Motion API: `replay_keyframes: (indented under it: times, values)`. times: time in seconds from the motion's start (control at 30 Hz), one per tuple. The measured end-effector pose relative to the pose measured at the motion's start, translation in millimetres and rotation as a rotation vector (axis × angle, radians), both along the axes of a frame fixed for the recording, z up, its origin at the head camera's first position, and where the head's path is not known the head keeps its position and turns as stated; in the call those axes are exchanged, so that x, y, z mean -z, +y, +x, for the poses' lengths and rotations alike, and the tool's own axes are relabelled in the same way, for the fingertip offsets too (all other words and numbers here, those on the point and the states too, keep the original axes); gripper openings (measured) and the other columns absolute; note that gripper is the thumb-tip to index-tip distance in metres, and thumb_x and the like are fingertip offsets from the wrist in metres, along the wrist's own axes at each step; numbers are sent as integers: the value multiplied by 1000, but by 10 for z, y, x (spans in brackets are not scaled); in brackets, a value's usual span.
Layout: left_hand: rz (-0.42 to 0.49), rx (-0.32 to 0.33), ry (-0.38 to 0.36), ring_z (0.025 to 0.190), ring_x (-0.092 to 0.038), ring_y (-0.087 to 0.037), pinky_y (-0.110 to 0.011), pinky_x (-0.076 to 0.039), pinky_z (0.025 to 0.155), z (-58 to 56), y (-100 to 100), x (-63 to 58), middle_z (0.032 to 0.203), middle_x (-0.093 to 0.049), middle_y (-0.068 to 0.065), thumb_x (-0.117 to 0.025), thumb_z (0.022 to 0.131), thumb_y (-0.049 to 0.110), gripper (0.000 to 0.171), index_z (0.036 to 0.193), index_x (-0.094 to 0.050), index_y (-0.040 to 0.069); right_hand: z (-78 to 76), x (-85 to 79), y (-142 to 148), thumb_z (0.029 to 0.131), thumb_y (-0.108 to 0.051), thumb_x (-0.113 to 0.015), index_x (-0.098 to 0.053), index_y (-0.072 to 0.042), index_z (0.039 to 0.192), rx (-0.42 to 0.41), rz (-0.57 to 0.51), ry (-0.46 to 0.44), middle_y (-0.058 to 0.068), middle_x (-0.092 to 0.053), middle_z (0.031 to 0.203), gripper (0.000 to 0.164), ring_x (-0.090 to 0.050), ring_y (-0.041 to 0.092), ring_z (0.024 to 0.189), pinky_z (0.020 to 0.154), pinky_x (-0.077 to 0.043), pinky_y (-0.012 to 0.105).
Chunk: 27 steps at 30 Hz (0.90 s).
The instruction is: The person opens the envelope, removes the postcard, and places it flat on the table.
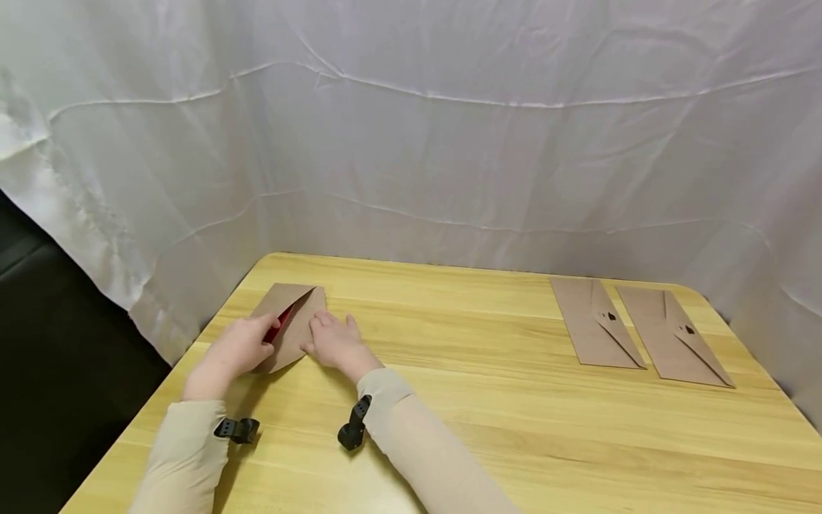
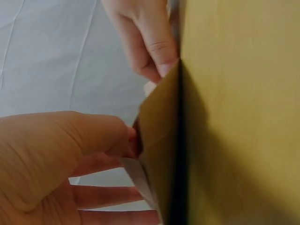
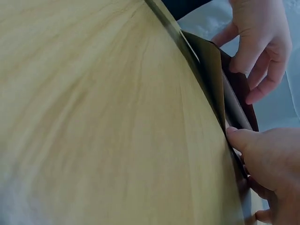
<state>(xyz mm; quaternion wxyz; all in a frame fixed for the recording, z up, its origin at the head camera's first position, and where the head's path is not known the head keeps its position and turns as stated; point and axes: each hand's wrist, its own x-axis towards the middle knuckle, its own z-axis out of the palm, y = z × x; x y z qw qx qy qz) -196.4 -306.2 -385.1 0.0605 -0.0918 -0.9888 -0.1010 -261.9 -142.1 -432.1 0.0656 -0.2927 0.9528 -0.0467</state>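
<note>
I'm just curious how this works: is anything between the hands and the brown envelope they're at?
Nothing visible: the left hand and right hand both touch the open envelope. The two other envelopes lie apart, off to the right.

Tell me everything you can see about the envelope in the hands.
The envelope looks like brown paper, gaping open along a diagonal slit with something red showing inside. It is toward the table's far left corner, near edge seemingly raised. The left hand touches its left side, the right hand its right.
</note>
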Motion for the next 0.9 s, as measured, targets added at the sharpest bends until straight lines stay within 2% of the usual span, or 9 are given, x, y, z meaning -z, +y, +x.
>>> replay_keyframes:
  times: [0.17, 0.43, 0.57, 0.77, 0.9]
  values:
    - [-23, -17, 63, 84, -66, -38, -53, -53, 74, 70, -2, 56, 104, -70, -22, -67, 82, 4, 35, 116, -61, -1, -16, -7, -10, 98, -58, -38, -30, -27, 153, -25, 11, 13, -9, -24, 162, 64, -22, 8, 149, 122, -19, 49]
    - [-22, -82, 37, 101, -64, -47, -59, -50, 84, 98, -11, 116, 121, -66, -24, -63, 86, 12, 44, 129, -59, 0, -117, 33, 18, 99, -54, -40, -18, -27, 157, -135, -3, 9, -7, -12, 165, 68, -8, 11, 153, 124, -11, 49]
    - [6, -111, 22, 101, -64, -47, -59, -50, 84, 110, -30, 121, 119, -66, -24, -60, 87, 13, 45, 129, -59, 0, -133, 19, 31, 100, -53, -38, -17, -29, 157, -189, 2, 28, -7, -9, 165, 64, -4, 11, 153, 124, -10, 50]
    - [49, -133, 26, 89, -67, -44, -58, -51, 76, 113, -56, 130, 108, -69, -26, -60, 86, 15, 41, 125, -63, 2, -148, 3, 37, 102, -50, -36, -15, -32, 157, -253, 45, 89, -8, -7, 165, 61, -1, 13, 153, 123, -8, 52]
    - [55, -142, 20, 87, -67, -44, -58, -51, 76, 115, -75, 141, 105, -69, -27, -60, 86, 17, 40, 123, -64, 1, -124, -11, 7, 104, -45, -34, -12, -34, 157, -313, 81, 120, -10, -6, 165, 58, 0, 12, 153, 123, -8, 52]
